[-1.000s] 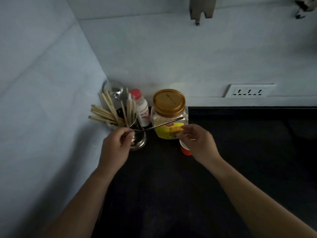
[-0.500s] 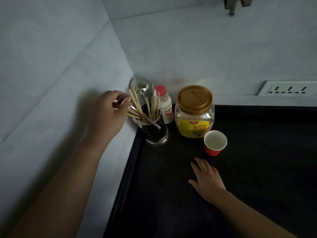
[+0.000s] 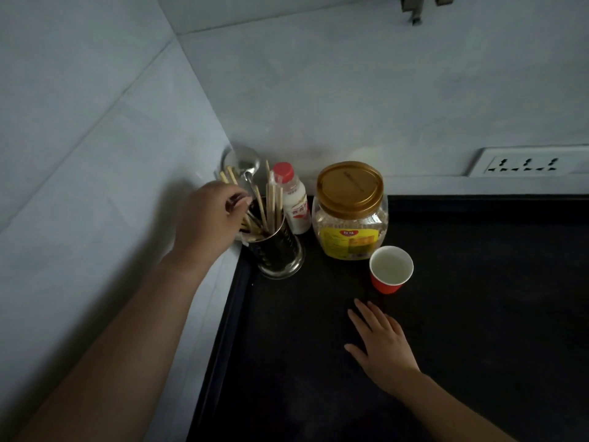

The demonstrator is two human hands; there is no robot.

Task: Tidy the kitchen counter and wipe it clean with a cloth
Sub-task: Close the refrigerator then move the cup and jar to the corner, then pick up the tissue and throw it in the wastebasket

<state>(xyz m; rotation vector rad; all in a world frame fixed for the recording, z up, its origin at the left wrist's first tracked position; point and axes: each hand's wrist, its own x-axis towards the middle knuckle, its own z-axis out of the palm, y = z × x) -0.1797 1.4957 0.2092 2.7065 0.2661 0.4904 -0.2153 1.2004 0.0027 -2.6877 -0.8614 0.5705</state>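
A metal utensil holder (image 3: pixel 282 252) stands in the back left corner of the black counter (image 3: pixel 350 393), with wooden chopsticks (image 3: pixel 271 200) and a steel ladle (image 3: pixel 244 161) in it. My left hand (image 3: pixel 207 221) is over the holder's left rim, fingers curled and pinching the top of a thin metal utensil handle (image 3: pixel 255 221) that slants down into the holder. My right hand (image 3: pixel 384 344) rests flat on the counter with fingers straight, holding nothing, a short way in front of a red paper cup (image 3: pixel 390 269).
A small white bottle with a red cap (image 3: pixel 294 202) and a plastic jar with a gold lid (image 3: pixel 350 215) stand by the back wall, right of the holder. A wall socket (image 3: pixel 526 162) is at the back right. Pale walls close the left and back.
My left hand carried the metal utensil from in front of the jar into the holder. My right hand let go, dropped to the counter and lies flat; the red cup now shows.
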